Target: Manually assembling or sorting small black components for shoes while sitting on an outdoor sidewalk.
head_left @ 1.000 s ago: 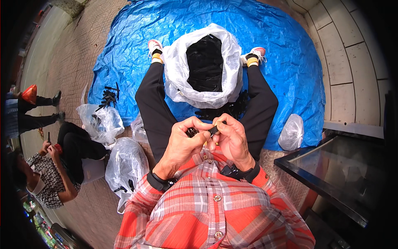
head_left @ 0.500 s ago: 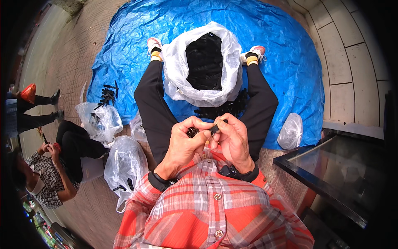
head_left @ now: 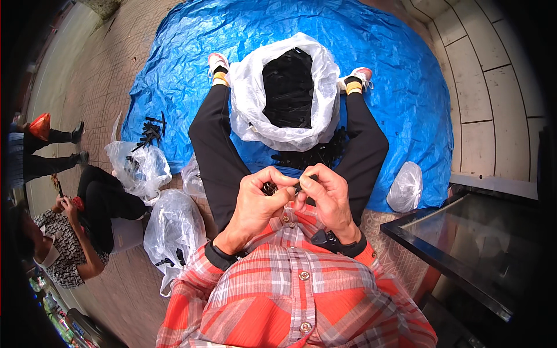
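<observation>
Clear bag on paving. Left grip pinching small black piece at fingertips; open white bag of black strips beyond; right grip pinching same piece. Pale bag on blue tarp.

Small blk pc mostly hidden btwn fingers; bystander cut off, L edge

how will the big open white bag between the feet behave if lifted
The white plastic bag will probably sag, as its rim looks thin and crumpled. It may feel heavy and spill if tipped, since black strips crowd its open mouth.
</observation>
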Demonstrator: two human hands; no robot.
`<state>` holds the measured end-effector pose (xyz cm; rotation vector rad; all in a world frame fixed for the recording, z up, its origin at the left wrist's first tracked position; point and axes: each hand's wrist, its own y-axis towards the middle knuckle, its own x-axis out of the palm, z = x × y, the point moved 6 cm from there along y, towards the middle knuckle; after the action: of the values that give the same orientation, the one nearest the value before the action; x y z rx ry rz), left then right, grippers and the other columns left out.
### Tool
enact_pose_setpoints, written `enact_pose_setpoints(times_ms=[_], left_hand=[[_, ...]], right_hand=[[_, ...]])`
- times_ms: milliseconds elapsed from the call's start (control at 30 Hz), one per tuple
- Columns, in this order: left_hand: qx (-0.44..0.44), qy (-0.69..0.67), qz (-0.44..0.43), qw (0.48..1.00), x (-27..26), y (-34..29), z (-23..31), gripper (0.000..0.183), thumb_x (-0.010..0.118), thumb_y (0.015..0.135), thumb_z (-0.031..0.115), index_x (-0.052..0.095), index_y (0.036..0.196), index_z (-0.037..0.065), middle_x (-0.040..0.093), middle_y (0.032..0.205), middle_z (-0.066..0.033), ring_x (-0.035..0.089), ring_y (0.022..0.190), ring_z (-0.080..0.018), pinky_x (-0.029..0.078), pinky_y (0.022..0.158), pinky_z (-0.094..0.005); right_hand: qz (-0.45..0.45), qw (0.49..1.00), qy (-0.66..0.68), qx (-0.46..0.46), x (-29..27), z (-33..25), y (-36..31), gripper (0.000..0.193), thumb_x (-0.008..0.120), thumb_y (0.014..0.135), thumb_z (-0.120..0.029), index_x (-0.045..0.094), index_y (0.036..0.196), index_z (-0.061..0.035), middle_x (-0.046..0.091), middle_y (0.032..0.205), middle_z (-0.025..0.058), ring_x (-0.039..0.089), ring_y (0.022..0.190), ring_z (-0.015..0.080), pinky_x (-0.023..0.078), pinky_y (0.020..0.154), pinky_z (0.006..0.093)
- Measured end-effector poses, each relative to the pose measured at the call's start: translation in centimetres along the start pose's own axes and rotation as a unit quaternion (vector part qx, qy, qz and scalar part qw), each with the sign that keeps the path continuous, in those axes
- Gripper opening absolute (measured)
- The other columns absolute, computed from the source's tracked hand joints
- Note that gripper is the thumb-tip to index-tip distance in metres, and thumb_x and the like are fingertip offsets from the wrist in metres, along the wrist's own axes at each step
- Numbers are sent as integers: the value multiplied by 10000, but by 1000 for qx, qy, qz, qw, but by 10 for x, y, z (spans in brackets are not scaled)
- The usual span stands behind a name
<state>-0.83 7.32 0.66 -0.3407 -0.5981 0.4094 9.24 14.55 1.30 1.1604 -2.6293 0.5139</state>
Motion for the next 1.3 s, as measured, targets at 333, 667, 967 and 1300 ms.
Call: enact_pose_setpoints(times_ms=[333, 667, 967, 1300], left_hand=[[27, 22, -3, 999, -5, 2, -9, 177, 568, 852, 48, 617, 1016, 6, 565, 728, 24, 367, 499, -1, 280, 435, -161], [98, 138, -30, 985, -5, 7, 1, 129, 596, 820, 34, 610, 943, -3, 568, 742, 16, 443, 570, -10, 348, 485, -168], [95, 111, 74, 986, -24, 9, 17, 220, 509, 902, 128, 589, 1073, 15, 526, 655, 28, 358, 483, 7, 251, 415, -156], [72, -9, -84, 994, -26, 20, -16, 249, 713, 733, 65, 602, 950, 15, 616, 800, -22, 557, 692, -66, 448, 626, -205]], right_hand=[[-39, 729, -581, -361, 33, -53, -16, 132, 616, 706, -53, 560, 810, 5, 532, 758, 110, 544, 656, 235, 431, 538, 318], [-86, 929, -357, -45, -4, -16, 16, 222, 573, 864, -211, 546, 834, 7, 538, 741, 75, 510, 699, 169, 410, 608, 289], [-112, 984, -95, 100, -13, 8, 13, 232, 447, 945, -250, 477, 851, -40, 475, 703, -14, 435, 633, 50, 387, 584, 202], [-164, 978, -21, 128, 4, 28, 12, 177, 428, 950, -192, 479, 921, -25, 480, 722, -10, 446, 636, 41, 390, 566, 188]])
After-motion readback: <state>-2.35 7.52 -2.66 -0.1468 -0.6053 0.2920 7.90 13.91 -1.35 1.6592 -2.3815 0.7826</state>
